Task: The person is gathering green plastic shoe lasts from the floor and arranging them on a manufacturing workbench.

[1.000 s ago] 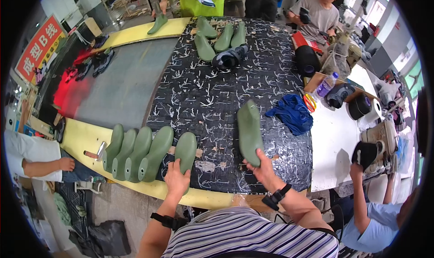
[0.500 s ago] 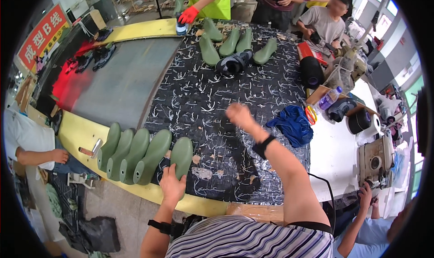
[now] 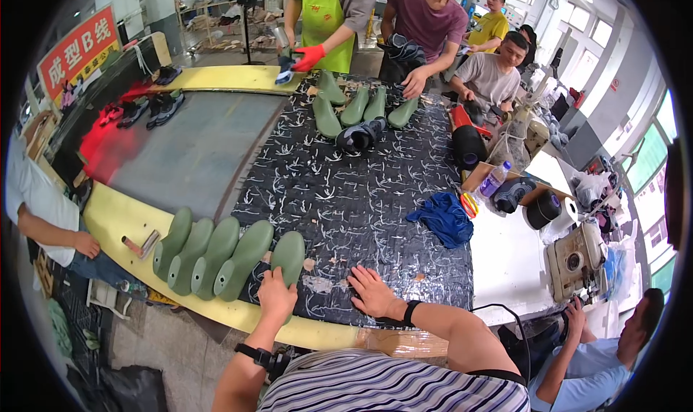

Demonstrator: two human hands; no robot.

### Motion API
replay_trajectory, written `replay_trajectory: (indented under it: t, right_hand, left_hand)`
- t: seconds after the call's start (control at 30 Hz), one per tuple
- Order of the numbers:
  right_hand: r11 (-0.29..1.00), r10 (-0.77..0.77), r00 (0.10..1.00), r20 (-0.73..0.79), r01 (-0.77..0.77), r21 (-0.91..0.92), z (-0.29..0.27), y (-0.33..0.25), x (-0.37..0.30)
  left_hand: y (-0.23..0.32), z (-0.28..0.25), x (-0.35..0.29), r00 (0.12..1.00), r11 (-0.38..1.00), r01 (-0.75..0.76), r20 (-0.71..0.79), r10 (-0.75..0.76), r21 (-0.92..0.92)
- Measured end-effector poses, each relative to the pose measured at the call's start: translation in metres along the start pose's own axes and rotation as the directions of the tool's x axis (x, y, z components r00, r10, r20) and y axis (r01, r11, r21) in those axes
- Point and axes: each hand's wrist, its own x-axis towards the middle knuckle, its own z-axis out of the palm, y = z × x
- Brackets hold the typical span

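My left hand (image 3: 276,294) grips the rear end of a green shoe last (image 3: 290,252), the rightmost in a row along the table's near left edge. Several more green shoe lasts (image 3: 247,257) lean side by side to its left, some with a round hole showing. My right hand (image 3: 372,291) rests palm down on the dark, marked tabletop (image 3: 346,217), fingers spread, with nothing in it. Farther off stand more green lasts (image 3: 355,109) and a dark shoe upper (image 3: 359,136).
Right of the tabletop lie a crumpled blue cloth (image 3: 442,221), scissors (image 3: 469,205), a purple-labelled bottle (image 3: 495,179) and thread cones (image 3: 543,209). A grey conveyor belt (image 3: 195,141) with shoes runs at left. Co-workers stand or sit around; one wears a red glove (image 3: 310,57).
My right hand has come back toward me from mid-table and down onto the surface. The left hand keeps hold of the last. A co-worker's hand at the far side now reaches near the far lasts.
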Motion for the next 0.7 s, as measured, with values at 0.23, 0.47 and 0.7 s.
replay_trajectory:
  t: [0.23, 0.47, 0.7]
  right_hand:
    - [0.999, 0.010, 1.000, -0.027, -0.009, 0.039, 0.002, 0.001, -0.001]
    - [0.998, -0.020, 0.996, -0.085, 0.025, 0.058, -0.005, 0.013, 0.005]
    - [0.995, 0.008, 0.996, -0.093, 0.002, 0.104, 0.004, 0.011, -0.011]
  left_hand:
    - [0.005, -0.002, 0.004, 1.000, 1.000, 0.021, 0.014, -0.021, 0.010]
    - [0.008, 0.005, 0.011, 0.997, 0.999, -0.031, -0.065, 0.032, 0.016]
    - [0.012, 0.007, 0.005, 1.000, 0.999, 0.021, 0.017, -0.022, 0.039]
